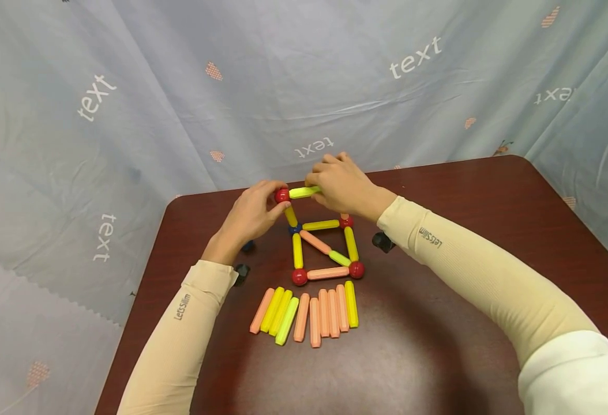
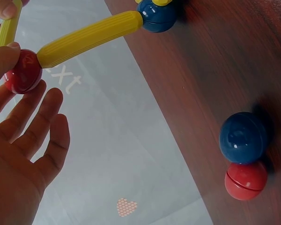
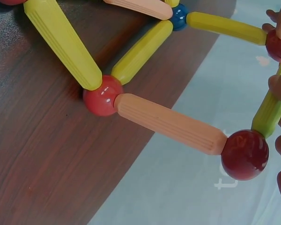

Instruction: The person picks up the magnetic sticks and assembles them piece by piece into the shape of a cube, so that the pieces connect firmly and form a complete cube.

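Observation:
My left hand (image 1: 249, 213) pinches a red ball (image 1: 281, 196) between thumb and fingers. That ball tops a raised yellow rod (image 2: 91, 40), which rises from a blue ball (image 1: 295, 229) at a corner of the base frame. With my right hand (image 1: 345, 184) I grip a yellow-green rod (image 1: 302, 192). One end of it meets the pinched ball; the other meets a second raised red ball (image 3: 245, 154) on a peach rod (image 3: 171, 124), mostly hidden in the head view. Below, yellow and peach rods joined by balls form a four-sided base with a two-piece diagonal (image 1: 315, 242).
Several loose peach, yellow and yellow-green rods (image 1: 314, 323) lie in a row on the dark red table (image 1: 413, 357), nearer me than the frame. A loose blue ball (image 2: 243, 137) and red ball (image 2: 246, 180) touch left of the frame. A grey-blue curtain (image 1: 293, 86) hangs behind.

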Demonstrator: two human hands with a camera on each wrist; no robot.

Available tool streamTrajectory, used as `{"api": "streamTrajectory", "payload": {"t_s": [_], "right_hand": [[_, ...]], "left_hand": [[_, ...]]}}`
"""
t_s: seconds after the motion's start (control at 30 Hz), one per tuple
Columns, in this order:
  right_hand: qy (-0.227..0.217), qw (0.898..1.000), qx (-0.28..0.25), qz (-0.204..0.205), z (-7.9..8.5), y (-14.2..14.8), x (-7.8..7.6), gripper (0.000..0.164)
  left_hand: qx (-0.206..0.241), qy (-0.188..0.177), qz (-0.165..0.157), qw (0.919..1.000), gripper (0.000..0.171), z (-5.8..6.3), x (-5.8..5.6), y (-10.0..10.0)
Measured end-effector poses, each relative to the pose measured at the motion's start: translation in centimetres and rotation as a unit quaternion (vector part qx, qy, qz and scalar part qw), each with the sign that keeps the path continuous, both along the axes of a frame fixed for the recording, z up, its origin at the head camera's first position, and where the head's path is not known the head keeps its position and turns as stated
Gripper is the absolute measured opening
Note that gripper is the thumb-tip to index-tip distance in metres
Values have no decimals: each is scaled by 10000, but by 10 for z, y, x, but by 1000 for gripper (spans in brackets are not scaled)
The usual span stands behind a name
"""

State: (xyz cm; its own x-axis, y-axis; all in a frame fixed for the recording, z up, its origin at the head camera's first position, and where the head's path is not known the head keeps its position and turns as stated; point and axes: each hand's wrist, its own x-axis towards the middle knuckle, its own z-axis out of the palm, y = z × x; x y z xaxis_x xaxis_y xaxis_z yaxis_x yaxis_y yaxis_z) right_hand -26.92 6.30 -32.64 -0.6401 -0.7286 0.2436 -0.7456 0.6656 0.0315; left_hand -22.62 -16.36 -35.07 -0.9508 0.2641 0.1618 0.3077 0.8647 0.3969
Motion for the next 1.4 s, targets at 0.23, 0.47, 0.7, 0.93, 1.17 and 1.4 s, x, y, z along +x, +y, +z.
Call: {"api": "streamTrajectory", "payload": {"t_s": [0.23, 0.47, 0.7, 0.93, 1.17, 1.4], "right_hand": [[75, 10000, 56, -14, -2, 3, -1, 24], [103, 9999, 110, -49, -3, 4, -2, 24], [43, 9998, 158, -119, -4, 6, -3, 24], [-221, 9991, 289, -229, -6, 11, -5, 29], [-352, 9979, 388, -390, -6, 16, -7, 30], [-493, 9975, 322, -394, -7, 20, -8, 31]], "left_hand": [[5, -17, 48, 10000, 42, -1, -1, 0], [0, -9, -21, 10000, 42, -1, -2, 3], [-137, -23, -102, 9999, 43, 1, -4, 6], [-242, -103, -145, 9995, 44, 3, -5, 10], [-248, -56, -146, 9996, 42, 2, -6, 11], [-260, -55, -146, 9995, 40, 1, -4, 12]]}}
